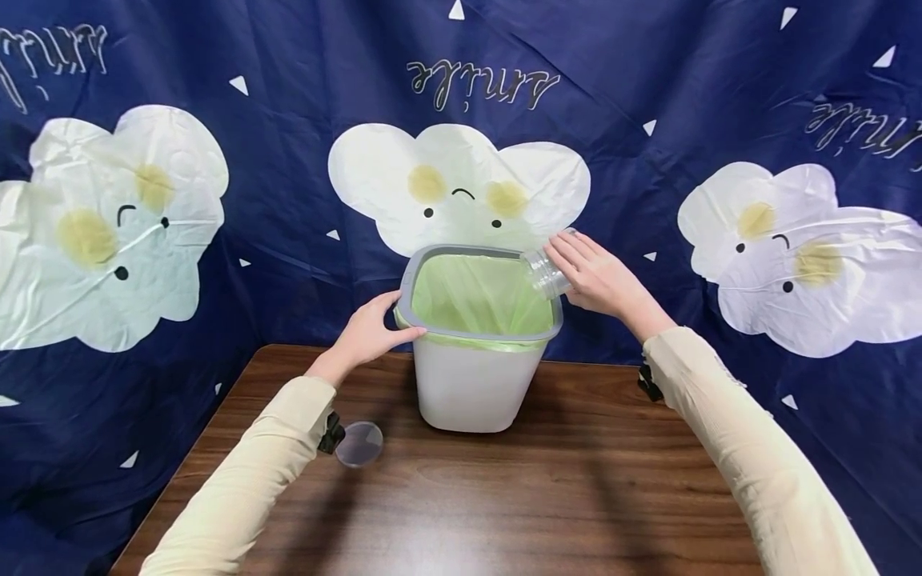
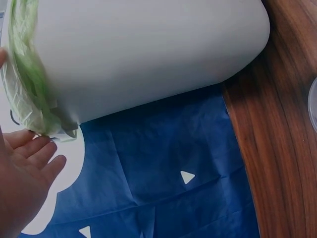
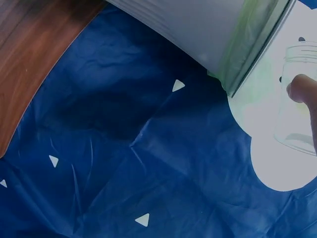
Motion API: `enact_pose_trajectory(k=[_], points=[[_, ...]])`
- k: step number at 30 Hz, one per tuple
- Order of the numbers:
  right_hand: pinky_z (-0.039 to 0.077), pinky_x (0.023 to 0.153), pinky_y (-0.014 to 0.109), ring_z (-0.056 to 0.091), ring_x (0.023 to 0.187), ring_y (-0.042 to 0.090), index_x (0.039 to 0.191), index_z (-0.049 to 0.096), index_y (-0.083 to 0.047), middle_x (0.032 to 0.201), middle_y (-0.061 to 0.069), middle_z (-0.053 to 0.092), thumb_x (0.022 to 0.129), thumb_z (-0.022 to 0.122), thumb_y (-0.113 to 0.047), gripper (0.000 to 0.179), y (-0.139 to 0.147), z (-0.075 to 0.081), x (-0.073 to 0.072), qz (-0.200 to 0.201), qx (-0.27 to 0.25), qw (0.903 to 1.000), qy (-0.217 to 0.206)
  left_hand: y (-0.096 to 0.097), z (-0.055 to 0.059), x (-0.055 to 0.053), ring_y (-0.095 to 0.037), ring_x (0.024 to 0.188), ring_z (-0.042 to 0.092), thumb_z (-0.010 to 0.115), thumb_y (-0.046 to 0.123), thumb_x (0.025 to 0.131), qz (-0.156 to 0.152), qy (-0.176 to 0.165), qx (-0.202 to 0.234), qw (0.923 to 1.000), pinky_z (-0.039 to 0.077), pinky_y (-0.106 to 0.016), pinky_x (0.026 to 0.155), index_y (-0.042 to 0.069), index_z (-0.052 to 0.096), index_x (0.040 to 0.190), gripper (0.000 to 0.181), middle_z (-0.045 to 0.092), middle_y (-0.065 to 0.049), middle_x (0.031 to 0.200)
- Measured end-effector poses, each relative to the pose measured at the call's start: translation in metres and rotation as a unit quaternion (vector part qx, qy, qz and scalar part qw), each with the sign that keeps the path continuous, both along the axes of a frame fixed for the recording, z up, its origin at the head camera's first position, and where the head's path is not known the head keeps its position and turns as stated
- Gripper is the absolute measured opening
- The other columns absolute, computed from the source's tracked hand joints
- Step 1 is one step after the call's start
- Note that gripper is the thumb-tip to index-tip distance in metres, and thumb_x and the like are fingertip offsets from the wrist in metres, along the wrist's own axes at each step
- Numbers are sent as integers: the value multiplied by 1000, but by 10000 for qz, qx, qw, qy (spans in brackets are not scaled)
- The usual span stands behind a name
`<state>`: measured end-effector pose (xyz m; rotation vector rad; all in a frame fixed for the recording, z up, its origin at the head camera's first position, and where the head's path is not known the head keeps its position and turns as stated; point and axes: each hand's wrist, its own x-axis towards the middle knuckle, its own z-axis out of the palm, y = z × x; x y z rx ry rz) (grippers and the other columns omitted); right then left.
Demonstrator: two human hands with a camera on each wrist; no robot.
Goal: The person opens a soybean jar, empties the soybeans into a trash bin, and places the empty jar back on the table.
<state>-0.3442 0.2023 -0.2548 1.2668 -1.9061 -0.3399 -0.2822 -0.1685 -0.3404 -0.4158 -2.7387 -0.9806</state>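
A white trash can (image 1: 471, 384) with a grey rim stands on the wooden table. A green liner bag (image 1: 468, 292) lines it and folds over the rim. My left hand (image 1: 370, 330) holds the can's near left corner, thumb at the front of the rim and fingers at the side; in the left wrist view its fingertips touch the bag's folded edge (image 2: 34, 104). My right hand (image 1: 601, 276) grips a clear jar (image 1: 545, 274), tilted with its mouth toward the can's opening at the right rim. In the right wrist view the thumb presses the jar (image 3: 292, 121). No contents show in it.
A round clear disc, like a lid (image 1: 360, 444), lies on the table (image 1: 504, 496) near my left wrist. A dark blue curtain (image 1: 288, 200) with white clouds hangs close behind the can and around the sides.
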Motion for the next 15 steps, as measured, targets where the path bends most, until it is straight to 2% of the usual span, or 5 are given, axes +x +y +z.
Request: enact_pose_trajectory(k=[6,15], points=[[32,102,45,44,117,38,125,46,10,124,25,50,60,69,-8,71,3,3,3,110,-78,9999,-68,0,1,1,-31,129,32,66,53,75,-15,14,1,10000,29,-46,104,2,34,139,87,36,-17,140],[34,100,46,46,114,40,123,46,11,121,27,50,56,76,-13,78,13,8,8,314,-558,9973,-359,0,2,4,-31,129,32,65,54,75,35,-30,12,10000,28,-46,104,2,34,139,87,36,-17,141]])
